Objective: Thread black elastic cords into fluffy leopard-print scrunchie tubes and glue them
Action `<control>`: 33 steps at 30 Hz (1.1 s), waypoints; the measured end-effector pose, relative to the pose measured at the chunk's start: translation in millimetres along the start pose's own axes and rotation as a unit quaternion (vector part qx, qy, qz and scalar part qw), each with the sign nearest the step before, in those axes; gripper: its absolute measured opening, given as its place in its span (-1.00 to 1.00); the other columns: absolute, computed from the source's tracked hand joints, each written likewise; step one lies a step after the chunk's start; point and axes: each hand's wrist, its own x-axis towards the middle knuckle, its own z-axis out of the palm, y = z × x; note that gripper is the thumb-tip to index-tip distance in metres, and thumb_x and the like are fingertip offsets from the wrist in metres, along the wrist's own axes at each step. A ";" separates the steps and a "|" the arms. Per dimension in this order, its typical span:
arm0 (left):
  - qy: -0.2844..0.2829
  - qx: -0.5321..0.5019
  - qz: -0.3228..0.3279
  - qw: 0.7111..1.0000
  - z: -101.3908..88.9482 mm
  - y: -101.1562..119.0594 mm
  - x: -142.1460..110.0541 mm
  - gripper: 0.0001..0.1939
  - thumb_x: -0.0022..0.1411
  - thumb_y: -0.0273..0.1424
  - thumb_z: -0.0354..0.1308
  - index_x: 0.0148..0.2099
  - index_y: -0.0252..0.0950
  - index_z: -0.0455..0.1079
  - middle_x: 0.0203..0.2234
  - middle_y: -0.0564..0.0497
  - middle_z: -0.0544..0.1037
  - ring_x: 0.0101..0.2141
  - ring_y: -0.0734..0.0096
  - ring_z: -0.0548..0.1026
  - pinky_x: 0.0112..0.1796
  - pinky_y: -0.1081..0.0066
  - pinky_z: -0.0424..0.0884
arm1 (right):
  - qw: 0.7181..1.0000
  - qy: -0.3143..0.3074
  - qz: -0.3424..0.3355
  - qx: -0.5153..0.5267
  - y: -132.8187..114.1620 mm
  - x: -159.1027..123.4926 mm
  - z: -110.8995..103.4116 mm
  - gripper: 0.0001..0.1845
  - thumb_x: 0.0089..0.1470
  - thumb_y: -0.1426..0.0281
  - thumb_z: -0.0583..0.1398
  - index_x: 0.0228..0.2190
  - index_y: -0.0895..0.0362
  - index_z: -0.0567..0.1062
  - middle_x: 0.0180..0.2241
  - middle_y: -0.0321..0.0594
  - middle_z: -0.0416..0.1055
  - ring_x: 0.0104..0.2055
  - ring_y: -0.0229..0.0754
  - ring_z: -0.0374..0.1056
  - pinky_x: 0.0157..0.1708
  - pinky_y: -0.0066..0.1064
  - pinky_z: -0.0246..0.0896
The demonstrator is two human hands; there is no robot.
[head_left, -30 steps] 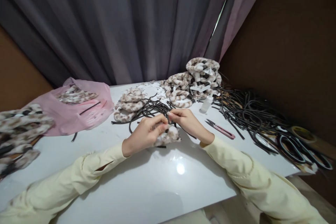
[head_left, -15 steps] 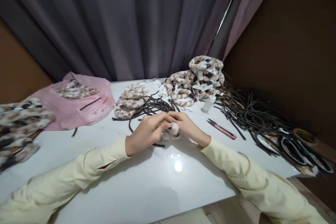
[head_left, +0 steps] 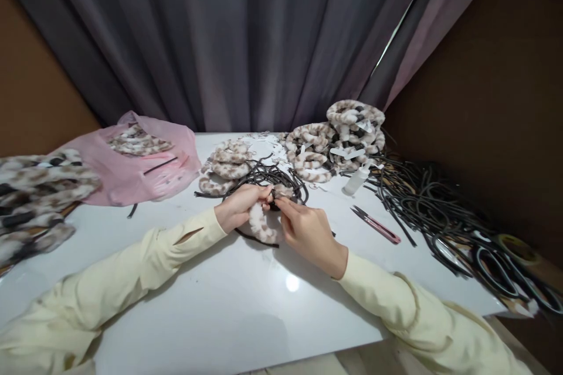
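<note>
Your left hand (head_left: pixel 240 206) pinched a white-and-brown, curved, fluffy fabric tube (head_left: pixel 260 224); your right hand (head_left: pixel 310 237) touched it, though whether it gripped was too small to tell.

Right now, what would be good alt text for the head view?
A person's left hand and right hand meet at a brown-blotched furry piece over a white table. Beyond lie dark cords and furry rings; a bottle and snips are at right, a pink bag at left.

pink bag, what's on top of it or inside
A dark strip lies across the pink bag; spotted plush shows amid its folds. Anything deeper inside is covered.
</note>
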 end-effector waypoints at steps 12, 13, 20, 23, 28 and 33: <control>0.042 -0.010 0.023 0.999 -1.9 -5.1 2.5 -0.80 -0.01 -0.51 0.13 -0.60 -0.35 0.19 -0.74 0.16 0.24 -0.71 0.65 0.18 -0.61 0.55 0.13 | 0.861 -0.100 0.184 0.463 1.8 13.0 2.4 -0.60 0.10 0.39 0.01 0.00 0.11 0.24 0.01 -0.06 0.29 -0.59 -0.37 0.29 -0.66 -0.47 0.12; 0.043 0.003 0.035 0.998 -1.2 -6.0 1.5 -0.76 -0.01 -0.49 0.13 -0.63 -0.35 0.18 -0.75 0.15 0.23 -0.71 0.64 0.17 -0.61 0.55 0.11 | 0.842 -0.121 0.197 0.487 2.4 14.2 2.4 -0.61 0.09 0.37 0.03 -0.01 0.11 0.24 -0.01 -0.06 0.29 -0.63 -0.39 0.25 -0.71 -0.48 0.06; 0.076 0.106 0.165 0.978 3.7 -4.9 -8.1 -0.75 0.05 -0.39 0.14 -0.60 -0.32 0.19 -0.74 0.16 0.26 -0.63 0.58 0.19 -0.51 0.53 0.11 | 0.873 -0.141 0.164 0.437 9.3 15.7 5.7 -0.75 0.09 0.27 0.08 -0.52 0.18 0.33 -0.65 -0.43 0.11 -0.62 -0.38 0.02 -0.60 -0.51 -0.09; 0.092 0.200 0.246 0.944 0.8 -4.5 -7.2 -0.87 0.07 -0.37 0.12 -0.44 -0.28 0.23 -0.71 0.19 0.27 -0.61 0.53 0.21 -0.49 0.52 0.11 | 0.915 -0.124 0.128 0.361 8.1 14.2 2.4 -0.65 0.15 0.30 0.01 -0.63 0.15 0.23 -0.67 -0.42 0.08 -0.60 -0.37 0.01 -0.56 -0.50 -0.12; 0.120 0.349 0.348 0.862 -0.5 -2.8 -7.6 -0.93 0.11 -0.37 0.06 -0.36 -0.25 0.24 -0.63 0.17 0.29 -0.55 0.49 0.27 -0.46 0.53 0.12 | 0.974 -0.124 0.082 0.173 -2.0 9.2 -9.0 -0.71 0.16 0.46 -0.01 -0.58 0.17 0.32 -0.65 -0.33 0.22 -0.60 -0.33 0.05 -0.54 -0.47 -0.17; 0.120 0.395 0.374 0.830 2.4 -2.2 -11.1 -0.96 0.11 -0.41 0.07 -0.38 -0.26 0.30 -0.57 0.13 0.36 -0.56 0.50 0.22 -0.46 0.54 0.09 | 0.992 -0.122 0.019 0.006 -9.7 -0.3 -11.7 -0.79 0.08 0.55 0.00 -0.50 0.18 0.38 -0.61 -0.23 0.35 -0.60 -0.26 0.16 -0.56 -0.41 -0.24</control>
